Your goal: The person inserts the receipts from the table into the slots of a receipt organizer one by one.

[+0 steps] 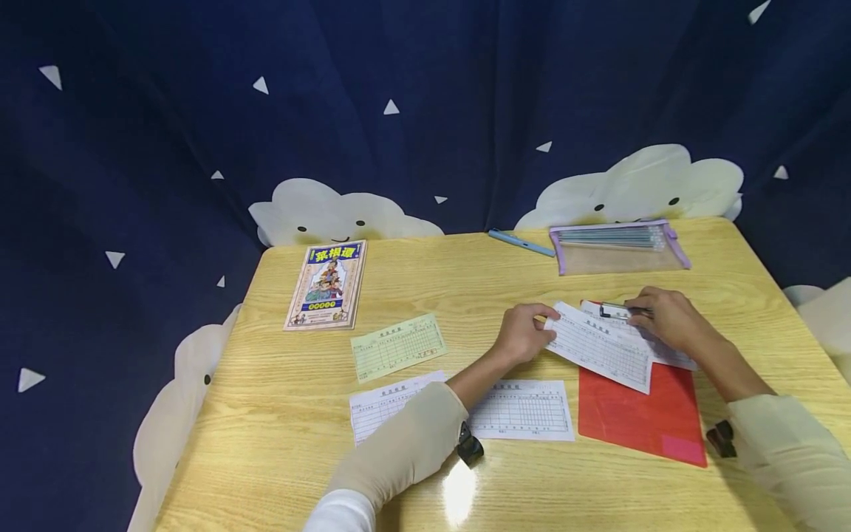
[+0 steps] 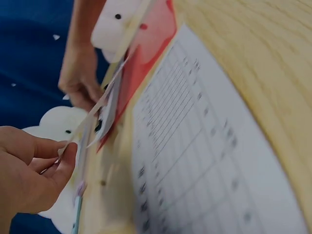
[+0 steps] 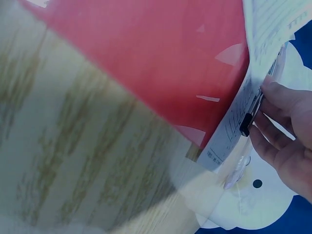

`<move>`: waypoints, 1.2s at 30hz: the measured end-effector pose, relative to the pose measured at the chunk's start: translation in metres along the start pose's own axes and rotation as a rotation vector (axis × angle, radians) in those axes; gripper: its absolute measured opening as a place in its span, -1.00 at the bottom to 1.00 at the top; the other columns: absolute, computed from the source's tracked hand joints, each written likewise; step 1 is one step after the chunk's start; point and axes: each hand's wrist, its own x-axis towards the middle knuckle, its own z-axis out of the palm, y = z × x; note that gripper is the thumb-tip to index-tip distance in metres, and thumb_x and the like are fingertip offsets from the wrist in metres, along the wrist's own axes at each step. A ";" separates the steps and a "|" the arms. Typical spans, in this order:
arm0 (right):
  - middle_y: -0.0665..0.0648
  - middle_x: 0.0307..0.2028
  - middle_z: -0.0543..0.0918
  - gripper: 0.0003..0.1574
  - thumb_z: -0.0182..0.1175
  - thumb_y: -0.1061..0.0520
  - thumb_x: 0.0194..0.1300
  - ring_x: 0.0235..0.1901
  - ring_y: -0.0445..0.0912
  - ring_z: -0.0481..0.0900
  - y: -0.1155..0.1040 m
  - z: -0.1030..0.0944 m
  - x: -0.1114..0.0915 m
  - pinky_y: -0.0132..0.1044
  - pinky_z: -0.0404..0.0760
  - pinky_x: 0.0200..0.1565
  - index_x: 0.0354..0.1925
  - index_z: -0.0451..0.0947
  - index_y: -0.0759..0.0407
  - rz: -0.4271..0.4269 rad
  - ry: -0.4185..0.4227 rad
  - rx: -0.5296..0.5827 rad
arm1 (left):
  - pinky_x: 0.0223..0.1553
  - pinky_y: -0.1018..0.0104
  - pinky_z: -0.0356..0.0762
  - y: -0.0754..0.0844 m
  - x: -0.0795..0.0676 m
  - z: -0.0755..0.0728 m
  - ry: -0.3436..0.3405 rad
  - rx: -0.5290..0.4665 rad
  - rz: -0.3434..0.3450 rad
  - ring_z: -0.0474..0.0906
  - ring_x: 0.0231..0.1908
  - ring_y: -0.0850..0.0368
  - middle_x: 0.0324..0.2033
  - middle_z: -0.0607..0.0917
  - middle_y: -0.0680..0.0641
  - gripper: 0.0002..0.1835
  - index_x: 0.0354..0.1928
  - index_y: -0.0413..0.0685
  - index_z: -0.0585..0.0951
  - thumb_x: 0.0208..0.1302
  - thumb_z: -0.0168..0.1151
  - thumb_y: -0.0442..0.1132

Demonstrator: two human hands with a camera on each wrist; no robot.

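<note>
My left hand pinches the left edge of a white printed form between thumb and fingers, holding it at a slant over a red clipboard. At the clipboard's top, the thumb and fingers of my right hand grip its metal clip. Another white form lies under the clip, partly covered by the held one. In the left wrist view, the held form appears edge-on, running from my left hand towards the board.
A green form and two white forms, one of them this sheet, lie left of the clipboard. My left forearm crosses over them. Farther back are a comic-style book, a blue pen and a clear pouch of pens.
</note>
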 end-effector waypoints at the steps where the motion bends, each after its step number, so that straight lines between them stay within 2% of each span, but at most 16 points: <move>1: 0.19 -0.34 0.62 -0.63 0.36 0.25 0.05 -0.35 0.03 0.56 0.000 0.000 0.000 0.02 0.53 -0.24 -0.13 0.65 0.36 -0.003 0.003 -0.003 | -0.70 0.56 0.23 0.001 0.001 0.005 0.005 0.004 0.000 0.30 -0.67 0.39 -0.54 0.64 -0.04 -0.72 -0.11 -0.07 0.69 0.11 0.30 -0.43; 5: 0.20 -0.35 0.62 -0.64 0.36 0.25 0.05 -0.36 0.04 0.57 0.001 0.001 -0.001 0.03 0.54 -0.26 -0.13 0.65 0.37 -0.022 0.019 -0.006 | -0.67 0.59 0.21 0.004 0.002 0.022 0.030 0.045 0.023 0.27 -0.64 0.41 -0.50 0.67 -0.08 -0.73 -0.14 -0.09 0.70 0.08 0.31 -0.45; 9: 0.20 -0.35 0.62 -0.64 0.35 0.25 0.06 -0.36 0.05 0.57 0.002 0.001 -0.002 0.04 0.54 -0.26 -0.13 0.65 0.38 -0.025 0.019 -0.004 | -0.57 0.66 0.27 0.007 0.004 0.035 0.078 0.067 0.056 0.29 -0.54 0.46 -0.38 0.67 -0.01 -0.74 -0.16 -0.08 0.71 0.07 0.33 -0.44; 12: 0.20 -0.36 0.62 -0.64 0.35 0.25 0.05 -0.37 0.05 0.57 0.002 0.002 -0.002 0.04 0.55 -0.27 -0.14 0.65 0.38 -0.032 0.022 -0.004 | -0.57 0.67 0.24 0.010 0.006 0.041 0.082 0.077 0.079 0.27 -0.58 0.45 -0.55 0.58 0.04 -0.74 -0.16 -0.10 0.71 0.06 0.33 -0.44; 16: 0.20 -0.39 0.62 -0.66 0.38 0.26 0.01 -0.41 0.04 0.57 0.002 0.002 -0.002 0.03 0.55 -0.31 -0.18 0.66 0.38 -0.055 0.052 -0.003 | -0.58 0.68 0.19 0.011 0.008 0.047 0.036 0.160 0.115 0.22 -0.67 0.44 -0.73 0.40 0.11 -0.72 -0.13 -0.12 0.70 0.06 0.32 -0.43; 19: 0.19 -0.42 0.62 -0.68 0.39 0.27 -0.01 -0.42 0.04 0.58 0.002 0.002 -0.001 0.02 0.55 -0.32 -0.21 0.67 0.38 -0.069 0.075 -0.005 | -0.54 0.71 0.21 0.012 0.009 0.052 0.028 0.232 0.118 0.26 -0.66 0.43 -0.73 0.47 0.12 -0.69 -0.12 -0.09 0.70 0.03 0.33 -0.41; 21: 0.18 -0.43 0.62 -0.68 0.39 0.27 -0.02 -0.43 0.03 0.58 0.003 0.002 0.000 0.02 0.54 -0.33 -0.22 0.67 0.38 -0.075 0.081 -0.005 | -0.41 0.73 0.32 0.012 0.009 0.055 0.035 0.275 0.111 0.40 -0.54 0.45 -0.61 0.61 0.10 -0.67 -0.12 -0.06 0.70 0.00 0.34 -0.40; 23: 0.17 -0.43 0.61 -0.69 0.39 0.28 -0.02 -0.43 0.03 0.57 0.003 0.002 0.000 0.01 0.54 -0.34 -0.23 0.67 0.37 -0.074 0.081 -0.003 | -0.23 0.74 0.38 0.011 0.010 0.059 0.042 0.305 0.104 0.53 -0.33 0.46 -0.40 0.72 0.10 -0.64 -0.10 -0.03 0.70 -0.04 0.37 -0.38; 26: 0.16 -0.43 0.61 -0.69 0.38 0.28 -0.02 -0.42 0.02 0.57 0.003 0.002 -0.001 0.00 0.53 -0.34 -0.22 0.67 0.37 -0.068 0.079 0.002 | 0.04 0.68 0.37 0.009 0.010 0.063 0.043 0.343 0.095 0.54 0.00 0.40 -0.12 0.72 0.10 -0.58 -0.06 -0.02 0.69 -0.09 0.43 -0.33; 27: 0.17 -0.43 0.61 -0.69 0.38 0.28 -0.01 -0.42 0.02 0.58 0.003 0.002 -0.001 0.00 0.53 -0.33 -0.21 0.67 0.37 -0.064 0.073 0.006 | 0.06 0.68 0.37 0.009 0.010 0.064 0.040 0.341 0.089 0.54 0.04 0.37 -0.07 0.71 0.09 -0.55 -0.05 -0.03 0.68 -0.10 0.46 -0.31; 31: 0.17 -0.40 0.61 -0.67 0.37 0.28 0.01 -0.39 0.04 0.58 0.003 0.003 -0.002 0.01 0.53 -0.31 -0.18 0.66 0.36 -0.053 0.064 0.011 | 0.05 0.69 0.35 0.007 0.010 0.068 0.050 0.368 0.082 0.55 0.02 0.36 -0.07 0.70 0.08 -0.47 -0.02 -0.03 0.67 -0.18 0.53 -0.25; 36: 0.16 -0.44 0.60 -0.70 0.38 0.29 -0.02 -0.43 0.03 0.57 0.005 0.006 -0.002 0.00 0.53 -0.35 -0.23 0.67 0.35 -0.108 0.118 0.004 | 0.03 0.71 0.35 0.006 0.010 0.074 0.086 0.423 0.131 0.57 -0.04 0.35 -0.11 0.70 0.07 -0.38 -0.01 -0.04 0.66 -0.30 0.58 -0.23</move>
